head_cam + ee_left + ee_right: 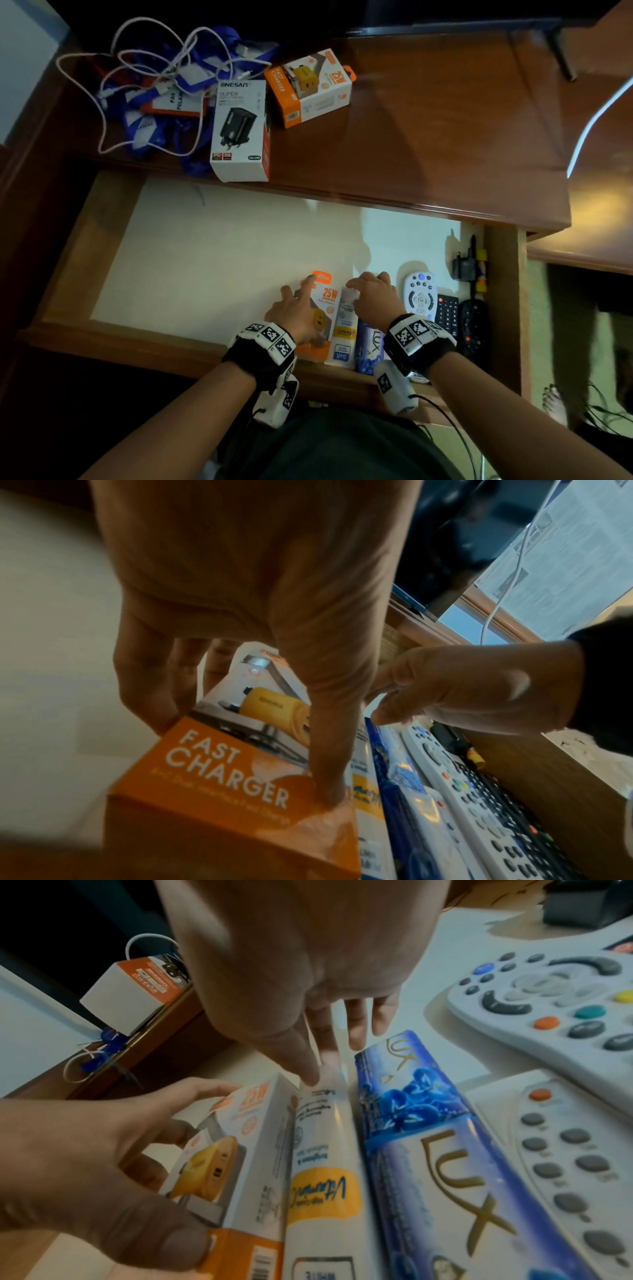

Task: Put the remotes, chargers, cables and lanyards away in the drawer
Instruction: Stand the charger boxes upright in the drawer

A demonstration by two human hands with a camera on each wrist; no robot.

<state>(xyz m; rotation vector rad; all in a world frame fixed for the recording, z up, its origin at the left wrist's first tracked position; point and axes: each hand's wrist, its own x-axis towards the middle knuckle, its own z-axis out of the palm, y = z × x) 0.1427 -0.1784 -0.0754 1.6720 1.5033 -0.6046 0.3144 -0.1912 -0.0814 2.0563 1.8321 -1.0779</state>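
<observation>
The left hand (291, 313) clasps the orange charger box (219, 783), thumb and fingers on opposite sides, apparently snugging it beside the white tube (322, 1164) in the drawer (113, 329) to save room. The right hand (375, 296), fingers loosely spread, touches that tube, likely steadying the row

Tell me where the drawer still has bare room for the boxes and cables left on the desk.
The drawer floor is bare from its left wall to the orange charger box under the left hand. The right end is crowded: white tube, Lux pack, grey remote, black remotes, with the right hand over them.
</observation>
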